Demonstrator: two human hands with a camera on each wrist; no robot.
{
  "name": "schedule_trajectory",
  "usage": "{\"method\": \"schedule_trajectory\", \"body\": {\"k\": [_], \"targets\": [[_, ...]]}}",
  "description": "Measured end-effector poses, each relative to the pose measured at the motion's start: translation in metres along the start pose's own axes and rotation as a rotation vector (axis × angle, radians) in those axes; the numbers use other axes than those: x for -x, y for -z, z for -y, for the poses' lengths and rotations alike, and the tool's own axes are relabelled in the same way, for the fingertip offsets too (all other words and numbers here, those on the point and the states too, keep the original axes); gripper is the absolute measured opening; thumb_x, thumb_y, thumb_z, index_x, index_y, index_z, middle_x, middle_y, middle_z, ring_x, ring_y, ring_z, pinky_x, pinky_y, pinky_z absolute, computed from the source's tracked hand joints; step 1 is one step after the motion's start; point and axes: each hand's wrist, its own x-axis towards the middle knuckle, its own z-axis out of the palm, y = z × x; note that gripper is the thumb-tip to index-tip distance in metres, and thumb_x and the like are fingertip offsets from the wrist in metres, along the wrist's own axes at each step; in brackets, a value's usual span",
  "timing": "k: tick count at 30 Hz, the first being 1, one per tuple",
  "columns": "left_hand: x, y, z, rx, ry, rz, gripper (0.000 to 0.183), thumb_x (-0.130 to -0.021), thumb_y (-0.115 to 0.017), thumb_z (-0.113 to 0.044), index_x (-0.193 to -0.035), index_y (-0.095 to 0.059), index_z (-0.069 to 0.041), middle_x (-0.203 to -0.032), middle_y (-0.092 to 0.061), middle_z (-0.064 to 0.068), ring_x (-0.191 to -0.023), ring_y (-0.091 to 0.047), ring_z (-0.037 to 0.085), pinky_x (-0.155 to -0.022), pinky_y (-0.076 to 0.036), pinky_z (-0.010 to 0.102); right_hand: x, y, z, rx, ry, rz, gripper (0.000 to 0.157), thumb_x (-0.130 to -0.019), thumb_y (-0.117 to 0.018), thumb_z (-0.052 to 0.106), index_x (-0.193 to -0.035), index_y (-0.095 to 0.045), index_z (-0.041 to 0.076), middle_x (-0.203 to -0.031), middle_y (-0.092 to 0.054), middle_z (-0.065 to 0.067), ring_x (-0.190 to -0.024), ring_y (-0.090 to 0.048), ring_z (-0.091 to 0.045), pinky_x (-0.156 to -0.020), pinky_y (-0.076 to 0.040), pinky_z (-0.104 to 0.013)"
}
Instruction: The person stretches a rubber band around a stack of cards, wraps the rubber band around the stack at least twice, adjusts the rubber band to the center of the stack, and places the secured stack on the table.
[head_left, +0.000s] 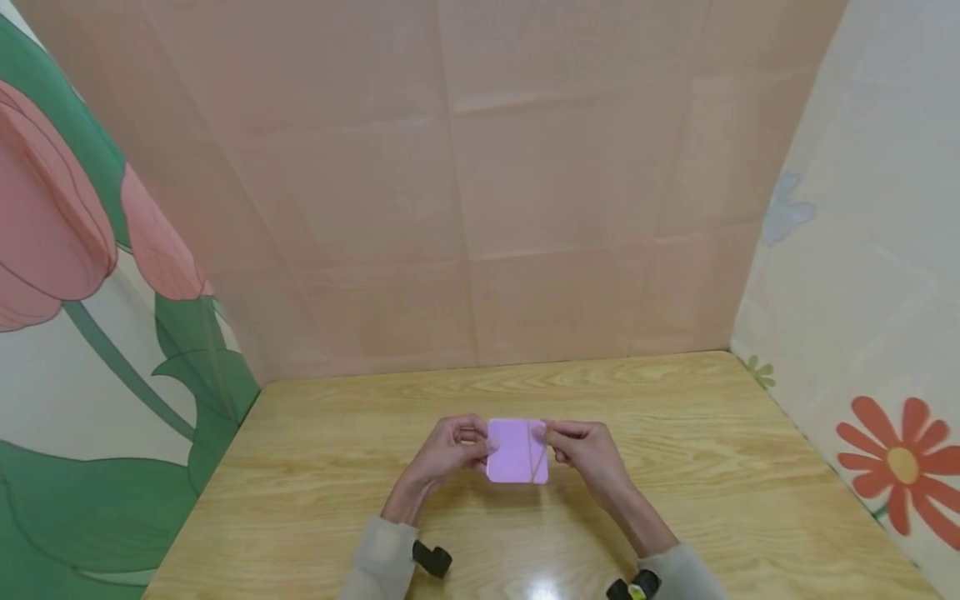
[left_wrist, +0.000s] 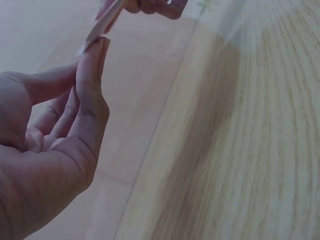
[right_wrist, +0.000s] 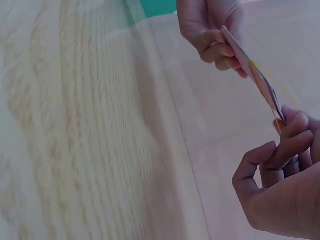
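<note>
A purple square card stack (head_left: pixel 510 452) with rounded corners is held up above the table, its flat face toward the head camera. My left hand (head_left: pixel 448 450) pinches its left edge between thumb and fingers. At the right edge, my right hand (head_left: pixel 588 457) pinches it near the top corner. A thin rubber band (head_left: pixel 531 450) runs around the right part of the stack, with two strands crossing the face at a slant. Seen edge-on in the right wrist view, the stack (right_wrist: pixel 260 82) is thin and slightly parted into layers, and a yellowish strand stands off one side.
Beneath the hands lies a wood-grain table (head_left: pixel 337 467). A pinkish cloth backdrop (head_left: pixel 465 208) rises behind its far edge. Flower-printed panels stand at the left (head_left: pixel 112 375) and right (head_left: pixel 847 333). Dark wrist cameras (head_left: pixel 432 558) are strapped near both sleeves.
</note>
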Motion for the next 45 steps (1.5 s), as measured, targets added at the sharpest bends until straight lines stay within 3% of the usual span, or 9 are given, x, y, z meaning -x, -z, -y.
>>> {"method": "schedule_trajectory", "body": {"k": [9, 18, 27, 38, 45], "targets": [[0.003, 0.001, 0.005, -0.034, 0.043, 0.009, 0.023, -0.088, -0.073, -0.009, -0.1, -0.063, 0.008, -0.082, -0.07, 0.002, -0.067, -0.066, 0.012, -0.058, -0.058, 0.023, 0.002, 0.003, 0.002, 0.092, 0.019, 0.044, 0.025, -0.084, -0.076, 0.014, -0.102, -0.073, -0.003, -0.083, -0.07, 0.004, -0.068, -0.057, -0.009, -0.061, -0.052, -0.022], [0.005, -0.003, 0.008, -0.062, 0.067, 0.0, 0.022, -0.088, -0.072, -0.01, -0.1, -0.065, 0.007, -0.081, -0.071, 0.002, -0.067, -0.066, 0.013, -0.059, -0.06, 0.027, -0.002, 0.01, 0.001, 0.165, 0.021, 0.165, 0.023, -0.089, -0.071, 0.018, -0.101, -0.07, -0.002, -0.092, -0.07, 0.001, -0.085, -0.061, -0.013, -0.076, -0.057, -0.031], [0.005, -0.006, 0.009, -0.02, 0.1, -0.045, 0.026, -0.087, -0.075, -0.012, -0.099, -0.068, 0.01, -0.081, -0.075, 0.008, -0.067, -0.069, 0.014, -0.06, -0.062, 0.029, -0.009, 0.017, -0.001, 0.165, 0.034, 0.282, 0.035, -0.091, -0.07, 0.024, -0.112, -0.067, -0.004, -0.093, -0.073, -0.007, -0.08, -0.069, -0.018, -0.078, -0.062, -0.04], [0.006, -0.003, 0.009, 0.012, 0.135, -0.038, 0.028, -0.086, -0.075, -0.012, -0.101, -0.068, 0.01, -0.084, -0.077, 0.011, -0.072, -0.073, 0.016, -0.068, -0.064, 0.033, -0.018, 0.027, 0.012, 0.259, 0.056, 0.408, 0.032, -0.094, -0.067, 0.022, -0.111, -0.069, -0.004, -0.097, -0.074, -0.015, -0.081, -0.071, -0.024, -0.079, -0.062, -0.047], [0.005, 0.0, 0.011, 0.015, 0.151, -0.041, 0.025, -0.086, -0.075, -0.012, -0.099, -0.068, 0.009, -0.082, -0.076, 0.011, -0.069, -0.073, 0.017, -0.066, -0.064, 0.037, -0.03, 0.03, 0.018, 0.295, 0.019, 0.495, 0.028, -0.093, -0.068, 0.022, -0.107, -0.071, -0.002, -0.094, -0.075, -0.014, -0.078, -0.072, -0.023, -0.078, -0.062, -0.049]]}}
